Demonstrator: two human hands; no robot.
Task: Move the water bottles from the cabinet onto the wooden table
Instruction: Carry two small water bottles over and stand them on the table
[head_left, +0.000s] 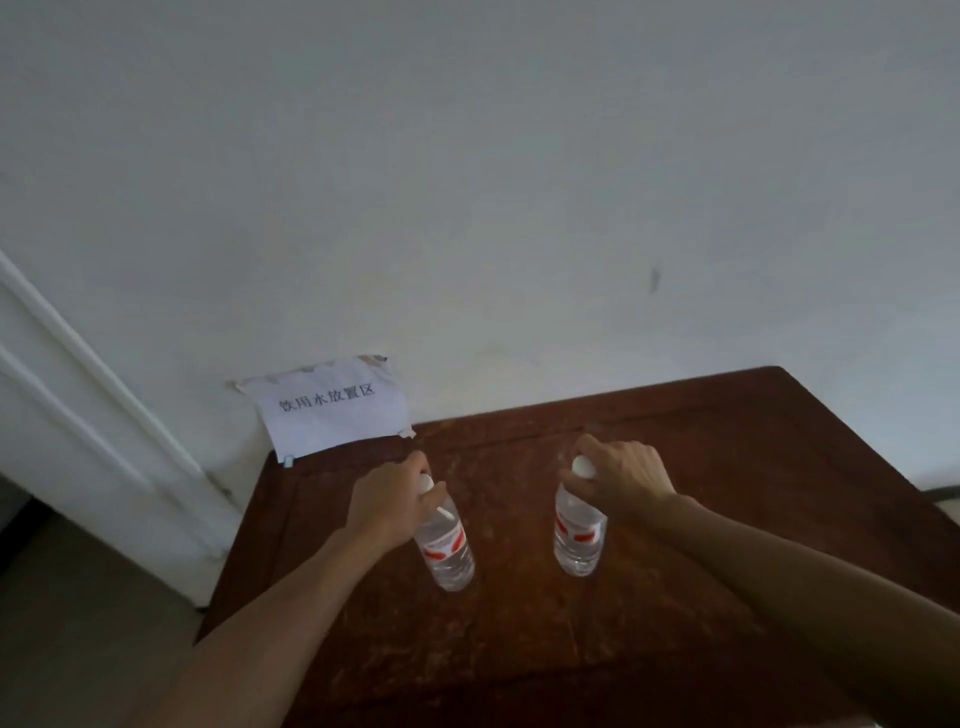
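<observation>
Two clear water bottles with red-and-white labels and white caps are over the dark wooden table (727, 519). My left hand (387, 501) grips the left bottle (448, 551) by its neck and cap; this bottle leans a little. My right hand (621, 475) holds the right bottle (577, 535) by its cap, and that bottle is upright with its base at the tabletop. Whether either base rests fully on the wood I cannot tell. The cabinet is out of view.
A white paper sign (332, 408) with printed characters is taped to the pale wall just behind the table's back left corner. A white door frame (104, 415) runs down the left side. Grey floor (78, 623) lies left of the table.
</observation>
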